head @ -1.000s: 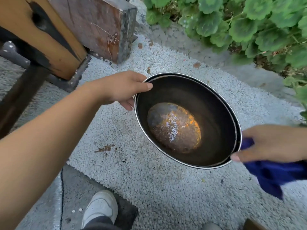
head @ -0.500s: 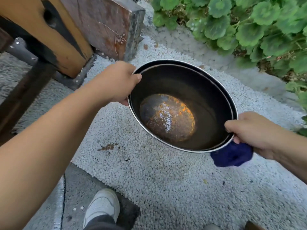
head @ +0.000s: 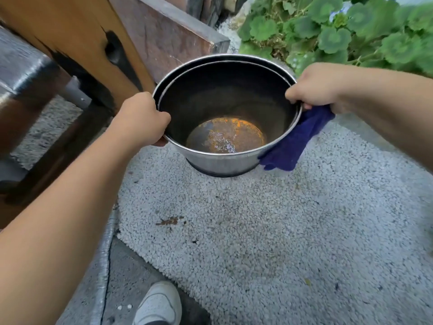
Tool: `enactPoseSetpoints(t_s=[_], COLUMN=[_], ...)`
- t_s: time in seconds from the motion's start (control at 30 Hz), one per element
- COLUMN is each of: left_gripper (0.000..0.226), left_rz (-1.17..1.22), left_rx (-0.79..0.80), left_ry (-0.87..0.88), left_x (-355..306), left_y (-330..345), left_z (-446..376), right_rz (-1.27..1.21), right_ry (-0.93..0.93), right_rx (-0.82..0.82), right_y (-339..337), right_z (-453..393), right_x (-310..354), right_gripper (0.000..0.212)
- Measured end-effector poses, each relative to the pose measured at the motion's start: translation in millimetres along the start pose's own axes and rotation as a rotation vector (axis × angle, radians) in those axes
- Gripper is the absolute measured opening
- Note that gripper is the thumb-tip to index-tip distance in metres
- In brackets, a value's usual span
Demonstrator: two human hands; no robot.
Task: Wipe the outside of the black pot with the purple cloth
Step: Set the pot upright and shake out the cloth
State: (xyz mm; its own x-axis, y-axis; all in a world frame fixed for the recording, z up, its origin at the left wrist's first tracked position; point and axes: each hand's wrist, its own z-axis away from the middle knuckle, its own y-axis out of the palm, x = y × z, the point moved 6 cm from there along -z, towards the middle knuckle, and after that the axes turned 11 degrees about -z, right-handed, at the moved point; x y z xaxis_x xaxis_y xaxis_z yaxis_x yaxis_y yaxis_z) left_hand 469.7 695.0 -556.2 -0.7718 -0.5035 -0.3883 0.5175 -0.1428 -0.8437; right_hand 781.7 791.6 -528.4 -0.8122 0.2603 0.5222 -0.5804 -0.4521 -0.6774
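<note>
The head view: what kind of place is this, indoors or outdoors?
Most likely outdoors, a garden or yard. Green round-leaved plants grow at the top right, pale gravel ground lies under the black pot, and a wooden beam stands at the left.

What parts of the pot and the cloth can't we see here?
- Head view: the pot's far outer wall and underside are hidden by its own body.
- Head view: the cloth's upper part is bunched under the right hand.
- Head view: the left hand's fingertips curl out of sight under the rim.
</note>
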Motion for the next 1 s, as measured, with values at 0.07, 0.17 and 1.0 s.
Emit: enactPoseSetpoints(t_s=[0.07, 0.17, 1.0], left_gripper=[0.017, 0.020, 0.020], left_rz=[-0.003, -0.031, 0.342], left_rx=[0.016, 0.027, 0.113], left_ry=[-0.015, -0.043, 0.828], left_x=[-1, -5, -209], left_y=[2, 7, -7], left_z=[-7, -13, 110], right_rz=[0.015, -0.056, -0.732], right_ry=[-0.010, 0.002, -0.739], right_rx=[0.013, -0.017, 0.071], right_y=[4, 9, -122], right_z=[-12, -21, 126], right_x=[5, -3, 63], right_gripper=[0.025, 0.024, 0.012])
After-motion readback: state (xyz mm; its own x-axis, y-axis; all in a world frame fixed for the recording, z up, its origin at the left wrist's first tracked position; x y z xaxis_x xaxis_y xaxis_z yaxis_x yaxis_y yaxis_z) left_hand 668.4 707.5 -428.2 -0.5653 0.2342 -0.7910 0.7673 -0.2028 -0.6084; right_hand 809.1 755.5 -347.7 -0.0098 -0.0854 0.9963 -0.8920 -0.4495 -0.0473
